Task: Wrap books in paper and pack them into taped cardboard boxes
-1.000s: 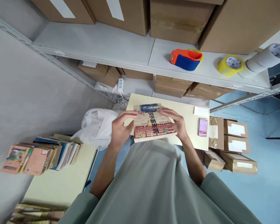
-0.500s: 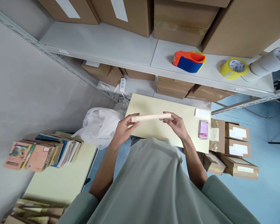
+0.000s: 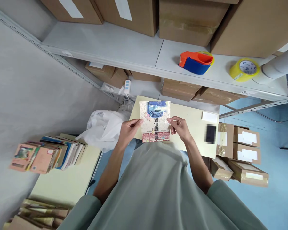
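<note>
A thin book [image 3: 155, 123] with a colourful cover is held up in front of my chest, its cover facing me and its large printed characters turned upside down. My left hand [image 3: 129, 131] pinches its left edge between thumb and fingers. The opposite edge is gripped by my right hand [image 3: 180, 127], with the fingers partly behind the book. Below it lies a pale yellow table [image 3: 186, 114], with a white slip or box [image 3: 209, 117] and a blurred-out dark phone-like object [image 3: 210, 134] near its right end.
A shelf [image 3: 105, 43] ahead carries cartons [image 3: 189, 24], an orange-and-blue tape dispenser [image 3: 196, 63] and tape rolls [image 3: 244, 69]. White plastic [image 3: 105, 127] and a row of books [image 3: 43, 156] are at left. Small boxes [image 3: 246, 155] stack at right.
The book has tilted from edge-on to showing its full cover toward me. Both hands still hold its sides. The blurred object's screen went from pink to dark.
</note>
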Demonstrator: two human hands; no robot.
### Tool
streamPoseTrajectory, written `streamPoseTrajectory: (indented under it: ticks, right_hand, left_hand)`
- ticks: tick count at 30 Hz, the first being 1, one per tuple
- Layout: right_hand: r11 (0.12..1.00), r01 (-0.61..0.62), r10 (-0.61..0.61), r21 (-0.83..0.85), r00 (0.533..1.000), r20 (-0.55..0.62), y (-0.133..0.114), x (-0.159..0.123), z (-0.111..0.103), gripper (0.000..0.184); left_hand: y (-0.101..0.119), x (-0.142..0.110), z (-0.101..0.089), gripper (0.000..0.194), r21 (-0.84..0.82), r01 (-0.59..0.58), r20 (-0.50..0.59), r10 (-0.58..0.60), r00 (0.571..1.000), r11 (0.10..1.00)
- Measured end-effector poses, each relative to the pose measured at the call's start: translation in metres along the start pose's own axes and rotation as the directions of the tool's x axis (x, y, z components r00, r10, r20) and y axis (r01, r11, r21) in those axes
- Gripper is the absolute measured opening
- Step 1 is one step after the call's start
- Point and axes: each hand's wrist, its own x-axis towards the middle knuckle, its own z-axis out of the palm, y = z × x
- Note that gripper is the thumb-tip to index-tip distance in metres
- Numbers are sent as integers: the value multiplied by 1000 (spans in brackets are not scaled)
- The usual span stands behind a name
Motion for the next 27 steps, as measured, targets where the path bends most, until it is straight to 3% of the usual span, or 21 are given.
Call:
streamPoseTrajectory:
  ticks: [3,8,15,18,22,25,27]
  right_hand:
    - [999,8,-8,31,1000,-3,0,-1,-1,67]
    - [998,15,-12,64,999,-45,12,0,-6,70]
    - [993,114,-118,-42,988,-103,55,17,-9,54]
    - [993,102,-108,-51,985,-131,66,25,-8,57]
    - [994,93,-102,-65,985,-142,63,31,10,71]
    - [997,75,-74,24,996,-44,57,29,31,80]
    - [996,81,-81,27,997,-16,57,27,41,72]
  left_hand:
    - [7,-3,-1,56,-12,43,7,-43,999,999]
    - [7,-5,0,90,-100,134,84,-126,988,986]
    - [-10,-11,22,59,33,30,44,-32,999,999]
    - [-10,-13,35,48,85,-50,-1,50,999,995]
    - [-10,-15,50,47,305,-162,-75,193,978,938]
    - [-14,-18,62,60,453,-162,-10,187,982,877]
    - [-20,-20,69,62,496,-178,92,153,984,850]
